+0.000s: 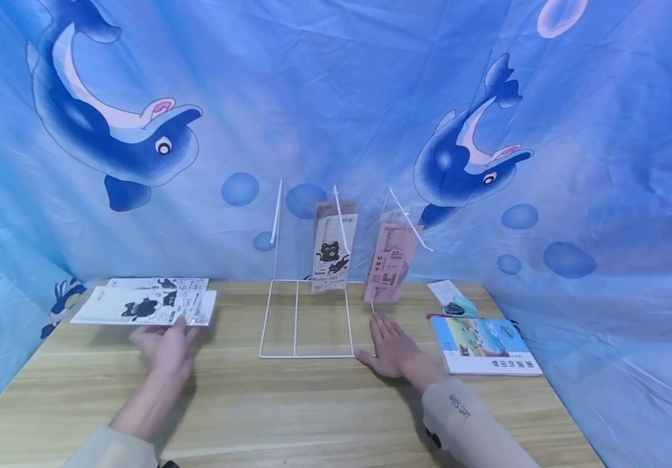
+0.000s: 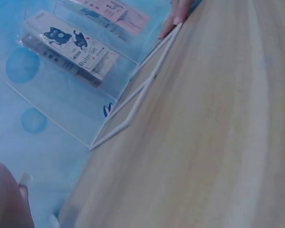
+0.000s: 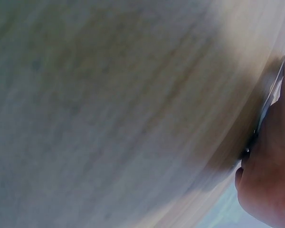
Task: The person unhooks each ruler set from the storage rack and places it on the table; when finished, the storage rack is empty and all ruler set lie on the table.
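Note:
My left hand (image 1: 166, 348) pinches the near edge of a white ruler set packet (image 1: 108, 307) printed with black cats, thumb on top. Behind that packet, more ruler set packets (image 1: 157, 283) lie on the table at the left. My right hand (image 1: 393, 348) rests flat, fingers stretched, on the right side of a white wire rack's base (image 1: 307, 356). From the rack's middle hook hangs a cat-printed ruler set (image 1: 331, 253); its right hook carries a pink ruler set (image 1: 391, 263). Nothing hangs on the left hook (image 1: 277, 214). The left wrist view cuts off the held packet.
A blue-and-white book (image 1: 488, 348) lies right of my right hand. Beyond it are a white card (image 1: 442, 291) and a small teal item (image 1: 461, 305). Behind the wooden table (image 1: 289, 409) hangs a blue dolphin curtain (image 1: 324, 97).

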Tool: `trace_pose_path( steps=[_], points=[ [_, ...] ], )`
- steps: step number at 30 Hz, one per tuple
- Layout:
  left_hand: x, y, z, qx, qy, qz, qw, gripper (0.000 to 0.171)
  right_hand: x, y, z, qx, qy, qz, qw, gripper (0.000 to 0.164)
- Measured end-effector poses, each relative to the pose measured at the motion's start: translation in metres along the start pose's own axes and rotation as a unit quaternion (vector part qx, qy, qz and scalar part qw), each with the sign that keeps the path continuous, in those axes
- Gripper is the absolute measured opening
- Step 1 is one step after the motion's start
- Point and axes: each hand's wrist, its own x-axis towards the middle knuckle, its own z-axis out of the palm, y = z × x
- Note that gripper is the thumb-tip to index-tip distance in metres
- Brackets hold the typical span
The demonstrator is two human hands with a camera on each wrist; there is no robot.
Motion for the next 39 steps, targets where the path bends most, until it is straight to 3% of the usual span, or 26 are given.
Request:
trace_pose_path(
  steps=[10,19,26,30,32,34,39],
  points=[
    [0.008,0.003,-0.012,-0.015,0.038,-0.025,0.9989,0.084,-0.002,-0.002,-0.003,0.005,-0.001,0.007,1.000,0.097],
    [0.014,0.001,-0.014,-0.034,0.065,-0.033,0.9968,0.083,-0.001,-0.001,-0.003,0.004,0.000,0.002,1.000,0.096],
    [0.011,0.003,-0.015,0.021,0.066,-0.051,0.9963,0.070,0.001,0.000,-0.002,0.005,-0.007,0.004,1.000,0.098],
    [0.003,0.012,-0.014,0.023,0.040,-0.085,0.9953,0.067,0.001,-0.001,-0.002,0.005,-0.005,0.003,1.000,0.098],
    [-0.002,0.018,-0.013,0.049,0.031,-0.093,0.9940,0.061,0.000,-0.001,-0.002,0.004,-0.005,0.003,1.000,0.098],
    [-0.006,0.022,-0.013,0.093,0.023,-0.092,0.9911,0.057,-0.001,-0.002,-0.002,0.006,-0.001,0.002,1.000,0.097],
    [-0.013,0.021,-0.007,0.120,-0.001,-0.065,0.9906,0.059,-0.003,-0.003,-0.003,0.004,-0.006,0.006,1.000,0.096]
  ],
)
